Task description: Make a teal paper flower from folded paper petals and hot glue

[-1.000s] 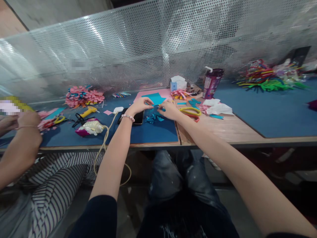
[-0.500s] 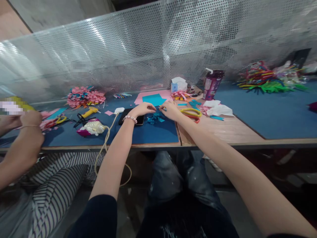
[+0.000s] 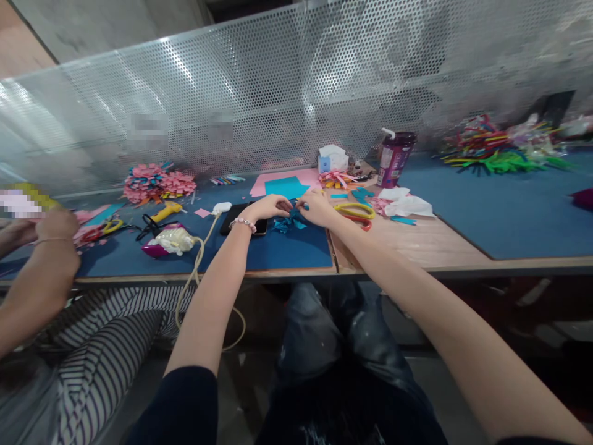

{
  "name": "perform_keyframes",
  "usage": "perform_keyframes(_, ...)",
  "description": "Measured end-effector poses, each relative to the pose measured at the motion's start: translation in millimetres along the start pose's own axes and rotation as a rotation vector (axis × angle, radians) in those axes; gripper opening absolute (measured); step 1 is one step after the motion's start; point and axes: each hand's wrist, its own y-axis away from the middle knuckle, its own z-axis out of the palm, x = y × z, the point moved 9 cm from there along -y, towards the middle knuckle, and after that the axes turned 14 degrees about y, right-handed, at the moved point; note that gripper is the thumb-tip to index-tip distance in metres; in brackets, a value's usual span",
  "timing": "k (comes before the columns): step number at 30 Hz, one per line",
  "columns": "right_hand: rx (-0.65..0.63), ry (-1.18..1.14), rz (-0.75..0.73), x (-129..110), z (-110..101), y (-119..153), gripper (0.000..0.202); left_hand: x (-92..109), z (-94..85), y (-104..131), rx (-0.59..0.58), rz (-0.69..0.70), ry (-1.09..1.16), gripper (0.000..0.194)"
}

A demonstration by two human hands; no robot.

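Note:
My left hand [image 3: 273, 207], with a beaded bracelet at the wrist, is closed in a pinch over a small pile of cut blue paper [image 3: 288, 224]. Beside it on the right, my right hand [image 3: 316, 208] is closed too, fingertips on a small blue piece. What the left fingertips hold is too small to make out. Behind the hands lie a blue sheet [image 3: 282, 186] and a pink sheet [image 3: 257, 185]. A black phone [image 3: 259, 227] is partly under my left wrist.
Yellow-handled scissors [image 3: 354, 212] lie right of my right hand. A purple cup [image 3: 395, 162] stands behind crumpled tissue [image 3: 410, 203]. Left are a yellow glue gun [image 3: 167, 212], a cable [image 3: 200, 253] and another person's hands [image 3: 56, 225].
My fingertips have shifted slightly, and a small blue piece now shows between the hands at my right fingertips. The view has moved a little.

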Motion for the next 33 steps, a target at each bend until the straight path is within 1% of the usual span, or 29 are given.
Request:
perform_keyframes(5, 0.004, -0.004, 0.004, 0.4, 0.0, 0.0, 0.019, 0.8, 0.2, -0.6, 0.006, 0.013, -0.033, 0.021)
perform_keyframes(11, 0.004, -0.033, 0.014, 1.1, -0.7, 0.4, 0.019, 4.0, -3.0, 1.2, 0.009, 0.028, -0.042, 0.02)
perform_keyframes(17, -0.002, -0.109, 0.02, -4.0, -7.6, 2.9, 0.019, 5.4, -11.8, 1.7, 0.072, 0.034, 0.004, 0.02)
perform_keyframes(22, -0.022, -0.178, 0.011, -7.9, -8.2, 4.5, 0.023, 8.2, -13.0, 3.8, 0.105, 0.036, 0.068, 0.018)
perform_keyframes(26, -0.014, -0.213, 0.02, -4.4, -5.4, 3.1, 0.025, 13.9, -13.5, 5.4, 0.125, 0.058, 0.114, 0.014)
perform_keyframes(33, 0.032, -0.277, 0.061, 6.8, -0.3, -2.4, 0.016, 20.7, -11.8, 2.5, 0.145, 0.141, 0.179, 0.012)
